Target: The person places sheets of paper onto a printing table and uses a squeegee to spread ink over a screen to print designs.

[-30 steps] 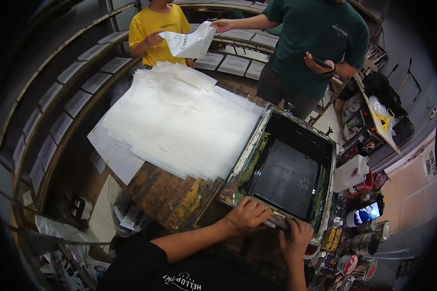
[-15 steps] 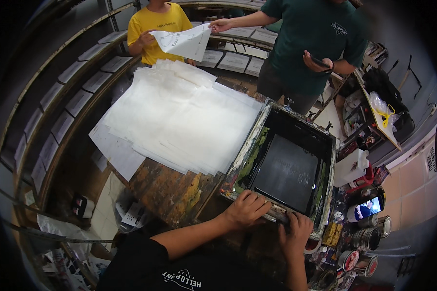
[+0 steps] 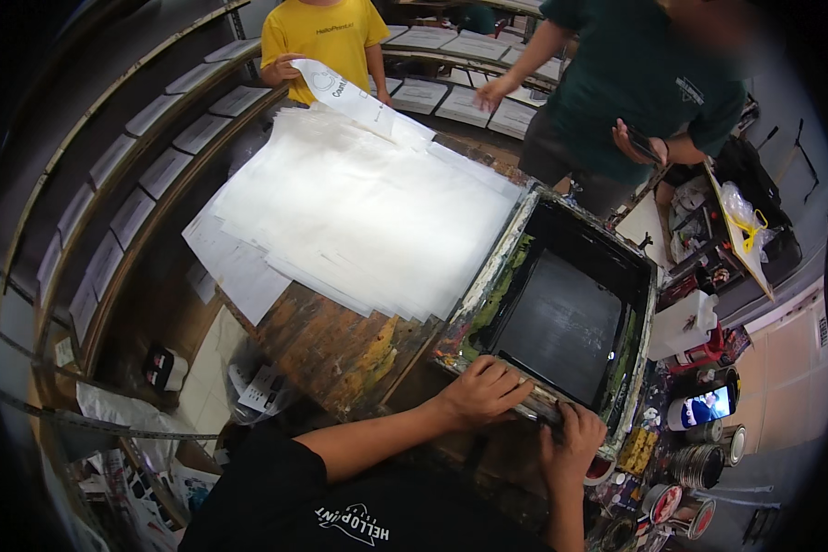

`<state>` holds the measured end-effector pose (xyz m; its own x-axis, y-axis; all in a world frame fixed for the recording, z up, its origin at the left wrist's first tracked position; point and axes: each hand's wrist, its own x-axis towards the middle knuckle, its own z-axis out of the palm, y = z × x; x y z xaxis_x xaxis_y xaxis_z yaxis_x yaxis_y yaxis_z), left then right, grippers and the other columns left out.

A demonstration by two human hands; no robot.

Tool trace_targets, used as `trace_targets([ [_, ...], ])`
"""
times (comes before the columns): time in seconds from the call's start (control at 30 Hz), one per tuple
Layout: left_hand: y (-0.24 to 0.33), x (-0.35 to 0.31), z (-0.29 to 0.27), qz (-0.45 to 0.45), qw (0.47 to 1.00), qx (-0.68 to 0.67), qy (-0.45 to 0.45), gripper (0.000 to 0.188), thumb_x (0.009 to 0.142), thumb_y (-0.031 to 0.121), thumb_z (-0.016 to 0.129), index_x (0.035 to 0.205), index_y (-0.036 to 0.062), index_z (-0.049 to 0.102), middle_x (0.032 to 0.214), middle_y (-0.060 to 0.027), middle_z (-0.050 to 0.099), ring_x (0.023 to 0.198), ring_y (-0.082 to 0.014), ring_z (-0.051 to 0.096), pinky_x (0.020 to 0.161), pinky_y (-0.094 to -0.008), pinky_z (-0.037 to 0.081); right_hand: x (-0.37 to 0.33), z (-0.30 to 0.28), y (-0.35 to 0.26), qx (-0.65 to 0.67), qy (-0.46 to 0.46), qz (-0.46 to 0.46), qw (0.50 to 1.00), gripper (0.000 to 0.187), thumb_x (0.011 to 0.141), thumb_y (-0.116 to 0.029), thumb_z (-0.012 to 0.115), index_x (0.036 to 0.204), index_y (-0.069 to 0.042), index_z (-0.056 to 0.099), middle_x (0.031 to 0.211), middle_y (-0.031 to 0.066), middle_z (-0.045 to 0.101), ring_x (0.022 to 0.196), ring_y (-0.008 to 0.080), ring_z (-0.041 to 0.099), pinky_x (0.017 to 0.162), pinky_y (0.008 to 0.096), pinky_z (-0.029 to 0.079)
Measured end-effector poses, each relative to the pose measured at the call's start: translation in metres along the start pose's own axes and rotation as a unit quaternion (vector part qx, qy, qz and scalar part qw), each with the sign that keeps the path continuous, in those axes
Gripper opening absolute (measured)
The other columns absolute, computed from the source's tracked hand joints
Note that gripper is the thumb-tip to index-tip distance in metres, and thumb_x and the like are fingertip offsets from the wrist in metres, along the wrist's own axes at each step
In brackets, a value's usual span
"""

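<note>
A screen printing frame (image 3: 499, 262) lies on the bench before me, its wooden rims crusted with paint. Dark ink covers its mesh (image 3: 563, 313), with green smears along the inner sides. My left hand (image 3: 488, 394) is closed over the frame's near rim, fingers curled on top. To its right, my right hand (image 3: 575, 440) grips the same rim near the corner, the thumb on my side. A short stretch of the rim shows between the hands. What lies under my palms is hidden.
A wide pile of white sheets (image 3: 368, 212) covers the bench (image 3: 336, 345) left of the frame. Across it, one person in yellow (image 3: 327, 41) holds a printed sheet (image 3: 354, 101); another in green (image 3: 639, 92) holds a phone. Paint cans (image 3: 699, 467) crowd the right, shelves (image 3: 143, 147) the left.
The person in green has let go of the printed sheet, which has come down onto the pile's far edge. My view has shifted slightly; my hands stay on the frame's rim.
</note>
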<state>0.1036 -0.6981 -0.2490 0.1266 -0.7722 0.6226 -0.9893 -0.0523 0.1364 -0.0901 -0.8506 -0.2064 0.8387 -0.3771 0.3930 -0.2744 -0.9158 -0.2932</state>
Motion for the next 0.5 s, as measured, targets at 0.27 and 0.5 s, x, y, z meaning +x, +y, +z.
trace_targets([
  [0.27, 0.0003, -0.0006, 0.0024, -0.005, 1.0, -0.007, -0.008, 0.068, 0.078, 0.04, 0.085, 0.134, 0.0078, 0.064, 0.122, -0.0123, 0.064, 0.113, -0.03, 0.06, 0.102, -0.0477, 0.046, -0.0016, -0.0014, -0.0006, 0.001, -0.001, 0.009, 1.0, 0.054, 0.076, -0.013, 0.081, 0.128, -0.008, 0.066, 0.124, 0.0159, 0.063, 0.12, 0.0388, 0.057, 0.108, 0.0526, 0.039],
  [0.5, 0.0005, 0.0014, -0.0013, -0.006, 1.0, -0.003, -0.007, 0.068, 0.078, 0.04, 0.086, 0.133, 0.0074, 0.064, 0.122, -0.0126, 0.064, 0.112, -0.0301, 0.061, 0.102, -0.0489, 0.046, -0.0009, -0.0017, -0.0008, -0.011, -0.01, 0.004, 1.0, 0.056, 0.077, -0.015, 0.083, 0.13, -0.008, 0.065, 0.126, 0.016, 0.062, 0.12, 0.0384, 0.057, 0.107, 0.0544, 0.039],
])
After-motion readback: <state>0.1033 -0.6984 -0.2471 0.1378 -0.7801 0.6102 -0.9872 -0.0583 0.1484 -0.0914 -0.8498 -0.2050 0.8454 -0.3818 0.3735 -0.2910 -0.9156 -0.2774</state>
